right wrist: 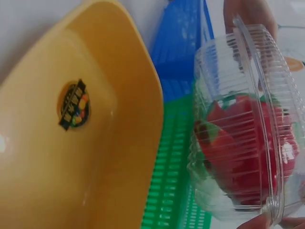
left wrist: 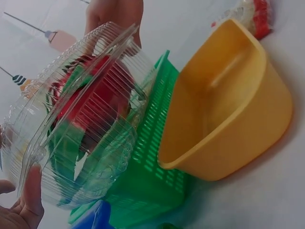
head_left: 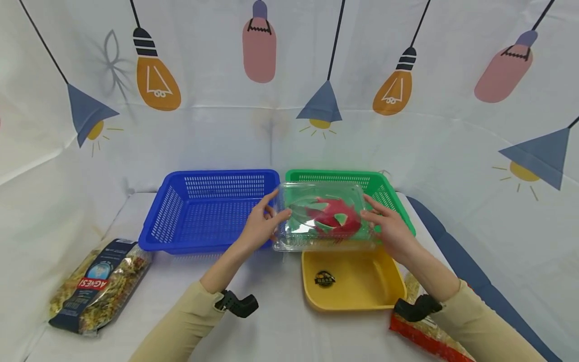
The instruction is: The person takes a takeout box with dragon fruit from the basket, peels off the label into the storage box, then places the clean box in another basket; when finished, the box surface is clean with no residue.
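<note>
A clear plastic clamshell box [head_left: 294, 243] is held up level over the green basket [head_left: 392, 197] and the back of the yellow basin [head_left: 350, 284]. Through its lid shows a red dragon fruit [head_left: 336, 216] with green-tipped scales. My left hand [head_left: 262, 221] grips the box's left end, thumb over the rim. At the opposite end my right hand [head_left: 391, 229] pinches the rim with thumb and fingers. In both wrist views the ribbed box walls and the seam between lid and base show, the lid down on the base.
A blue basket [head_left: 208, 218] stands at the back left, beside the green one. At the front left lies a bag of Agnesi pasta [head_left: 99, 286]. Another bag with a red edge [head_left: 427, 332] lies partly under my right forearm. A lamp-patterned cloth [head_left: 271, 141] hangs behind.
</note>
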The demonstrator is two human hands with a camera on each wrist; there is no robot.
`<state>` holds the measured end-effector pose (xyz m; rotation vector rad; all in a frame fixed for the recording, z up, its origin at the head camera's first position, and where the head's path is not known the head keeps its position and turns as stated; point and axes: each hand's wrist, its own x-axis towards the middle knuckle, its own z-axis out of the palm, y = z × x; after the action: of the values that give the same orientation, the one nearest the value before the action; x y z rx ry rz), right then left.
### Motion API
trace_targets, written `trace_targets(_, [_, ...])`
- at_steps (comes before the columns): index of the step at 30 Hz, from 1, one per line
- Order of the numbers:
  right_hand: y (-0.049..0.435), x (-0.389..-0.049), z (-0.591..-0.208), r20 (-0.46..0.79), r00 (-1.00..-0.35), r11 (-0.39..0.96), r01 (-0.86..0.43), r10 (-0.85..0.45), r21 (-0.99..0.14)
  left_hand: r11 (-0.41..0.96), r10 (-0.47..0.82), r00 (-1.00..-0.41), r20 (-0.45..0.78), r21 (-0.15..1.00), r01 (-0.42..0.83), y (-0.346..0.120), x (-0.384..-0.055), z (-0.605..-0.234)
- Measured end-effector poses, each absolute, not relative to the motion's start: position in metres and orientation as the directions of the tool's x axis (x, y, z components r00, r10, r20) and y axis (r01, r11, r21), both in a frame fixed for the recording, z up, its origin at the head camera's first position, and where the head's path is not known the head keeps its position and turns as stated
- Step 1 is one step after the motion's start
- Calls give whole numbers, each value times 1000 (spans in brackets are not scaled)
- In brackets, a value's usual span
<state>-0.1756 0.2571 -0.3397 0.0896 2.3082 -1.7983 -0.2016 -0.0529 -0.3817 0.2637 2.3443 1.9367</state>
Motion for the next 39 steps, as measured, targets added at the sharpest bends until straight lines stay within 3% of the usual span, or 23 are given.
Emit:
trace_targets(20, [296,-221,-329,-299,-943,181,272,-145,-945,167,204,-977,-63,985,-28,-19,-249,-371])
trace_targets(34, [321,-265,-317,-386,-897,528,225,-215,-819,247,313,-942,-122,968,-43,-16,-279,-373])
trace_targets(39, [326,-276,-315,-445,-863,590,236,-238,-772,290,370,-909,-194,953,-85,-19,-289,-371])
